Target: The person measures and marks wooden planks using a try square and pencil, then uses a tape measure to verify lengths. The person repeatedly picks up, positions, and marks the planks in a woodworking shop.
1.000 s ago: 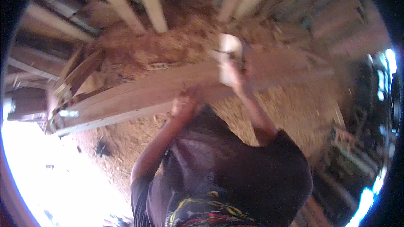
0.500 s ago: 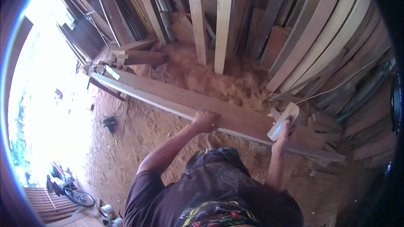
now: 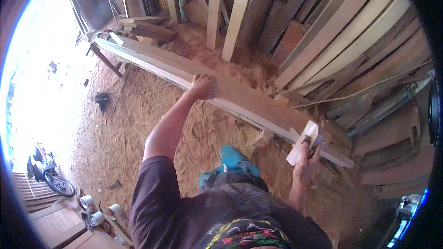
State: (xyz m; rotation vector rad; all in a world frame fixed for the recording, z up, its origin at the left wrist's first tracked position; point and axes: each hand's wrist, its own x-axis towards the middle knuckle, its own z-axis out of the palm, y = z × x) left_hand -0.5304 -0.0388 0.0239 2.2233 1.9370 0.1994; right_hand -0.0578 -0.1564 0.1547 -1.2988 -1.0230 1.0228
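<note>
A long wooden plank (image 3: pixel 240 99) lies across low supports over a sawdust floor. My left hand (image 3: pixel 202 86) rests on the plank's near edge about midway along it, fingers curled over the edge. My right hand (image 3: pixel 304 159) is closed around a pale wooden hand plane (image 3: pixel 303 142), held at the plank's right end, close to its near edge. My dark-shirted torso fills the bottom of the view.
Upright boards and timber (image 3: pixel 323 27) lean against the wall behind the plank. Stacked lumber (image 3: pixel 138 23) sits at the plank's far left end. A blue foot covering (image 3: pixel 230 157) shows below. A motorbike (image 3: pixel 46 175) and white pipe pieces (image 3: pixel 99 207) lie at the lower left.
The view has swung so the plank now runs diagonally down to the right. My right hand with the plane has moved further along toward the plank's right end.
</note>
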